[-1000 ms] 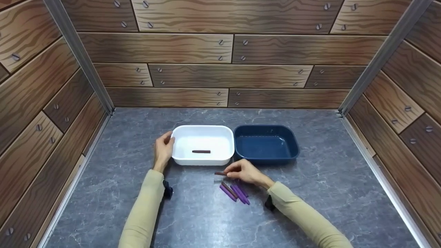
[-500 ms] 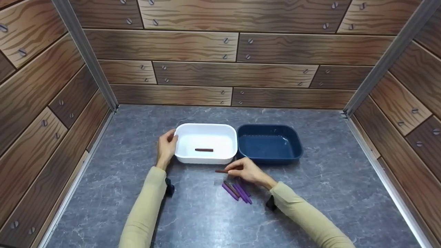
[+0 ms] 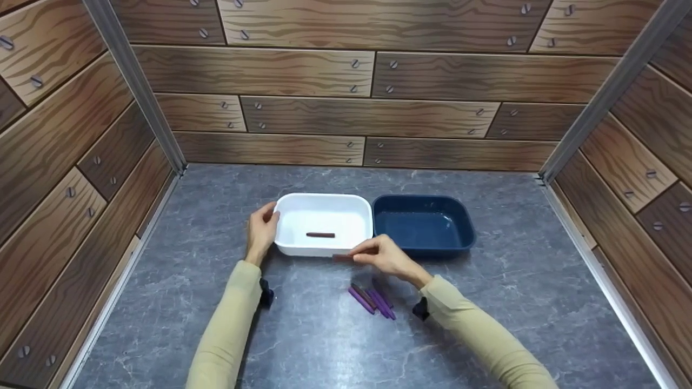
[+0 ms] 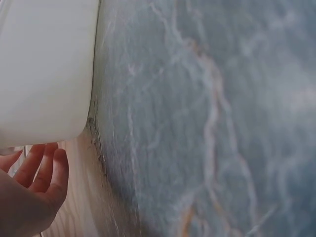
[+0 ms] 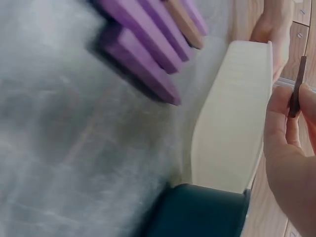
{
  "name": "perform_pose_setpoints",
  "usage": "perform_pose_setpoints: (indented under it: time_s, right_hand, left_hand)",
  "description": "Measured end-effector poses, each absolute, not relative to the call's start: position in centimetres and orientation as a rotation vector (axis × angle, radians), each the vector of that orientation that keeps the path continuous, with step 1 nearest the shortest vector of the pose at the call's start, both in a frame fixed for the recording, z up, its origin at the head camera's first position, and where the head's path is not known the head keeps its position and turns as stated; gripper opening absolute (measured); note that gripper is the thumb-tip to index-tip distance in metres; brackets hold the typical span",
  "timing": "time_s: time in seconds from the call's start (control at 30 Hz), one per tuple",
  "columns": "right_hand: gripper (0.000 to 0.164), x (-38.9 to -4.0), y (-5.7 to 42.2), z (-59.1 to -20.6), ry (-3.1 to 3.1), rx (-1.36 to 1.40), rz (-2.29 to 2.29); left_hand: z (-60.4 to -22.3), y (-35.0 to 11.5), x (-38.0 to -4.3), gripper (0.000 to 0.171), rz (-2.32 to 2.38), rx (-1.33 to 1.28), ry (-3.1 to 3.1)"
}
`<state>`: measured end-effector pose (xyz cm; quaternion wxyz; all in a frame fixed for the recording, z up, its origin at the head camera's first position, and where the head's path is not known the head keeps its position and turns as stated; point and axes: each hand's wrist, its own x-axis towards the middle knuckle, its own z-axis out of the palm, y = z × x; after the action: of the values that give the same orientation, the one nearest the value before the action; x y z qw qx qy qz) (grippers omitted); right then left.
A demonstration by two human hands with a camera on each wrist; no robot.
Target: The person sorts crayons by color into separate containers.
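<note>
My left hand (image 3: pixel 261 232) holds the left end of a white rectangular dish (image 3: pixel 286 249), thumb at the rim. In the left wrist view, the fingers (image 4: pixel 43 170) curl against the dish's end wall. My right hand (image 3: pixel 390 261) pinches a short brown stick (image 5: pixel 298 89) between thumb and fingertips. The stick is raised at the white dish's front wall, blurred in the head view. Another brown stick (image 3: pixel 320 235) lies inside the white dish. Below my right hand, several purple sticks (image 3: pixel 361 300) and a brown stick (image 5: pixel 183 22) lie side by side on the table.
A dark blue dish (image 3: pixel 424 229) stands right against the white one, with nothing in it. The grey marbled table (image 3: pixel 324 335) is enclosed by wood-plank-patterned walls (image 3: pixel 303 151) at the back and both sides.
My right hand has lifted the brown stick up and forward from near the pile to the white dish's front rim. The left hand keeps its hold; the head view shifted slightly.
</note>
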<state>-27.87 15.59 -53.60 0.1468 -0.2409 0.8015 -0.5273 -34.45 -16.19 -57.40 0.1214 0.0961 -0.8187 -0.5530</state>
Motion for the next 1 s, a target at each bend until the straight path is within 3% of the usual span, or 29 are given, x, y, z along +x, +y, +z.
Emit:
perform_pose_setpoints:
  time_s: [1.0]
  right_hand:
    - [0.016,-36.1,9.6,-53.5,2.5,-0.358,-1.585]
  left_hand:
    - [-57.4,-16.0,-34.5,0.035,-1.605,0.293,-2.381]
